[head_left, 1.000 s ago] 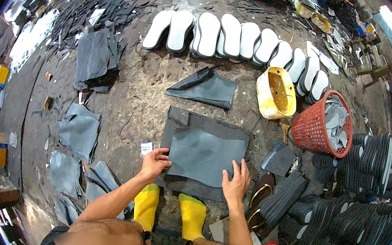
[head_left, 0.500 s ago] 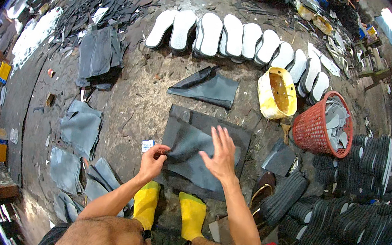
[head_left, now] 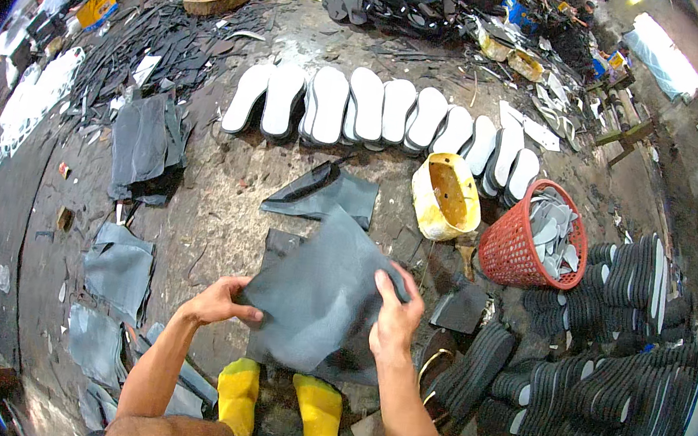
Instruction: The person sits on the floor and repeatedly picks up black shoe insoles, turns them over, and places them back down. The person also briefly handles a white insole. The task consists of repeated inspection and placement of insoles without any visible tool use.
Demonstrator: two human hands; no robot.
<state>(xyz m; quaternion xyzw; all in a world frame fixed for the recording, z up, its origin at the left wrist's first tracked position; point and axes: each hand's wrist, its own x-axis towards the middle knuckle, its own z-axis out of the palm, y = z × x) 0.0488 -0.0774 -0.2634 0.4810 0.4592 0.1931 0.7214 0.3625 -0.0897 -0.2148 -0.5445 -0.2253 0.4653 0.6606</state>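
I note the left hand (head_left: 217, 302) pinching and the right hand (head_left: 394, 311) gripping a grey rubber sheet (head_left: 321, 302), lifted at centre frame. Uncut, I judge (white soles (head_left: 379, 113) lie finished above); cutting is left.

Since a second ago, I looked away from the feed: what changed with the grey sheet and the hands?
The grey sheet, then flat on the floor under both palms, is now lifted and tilted up. The left hand grips its left edge; the right hand, which slid across it, holds its right edge. The white soles, yellow tub and red basket stayed put.
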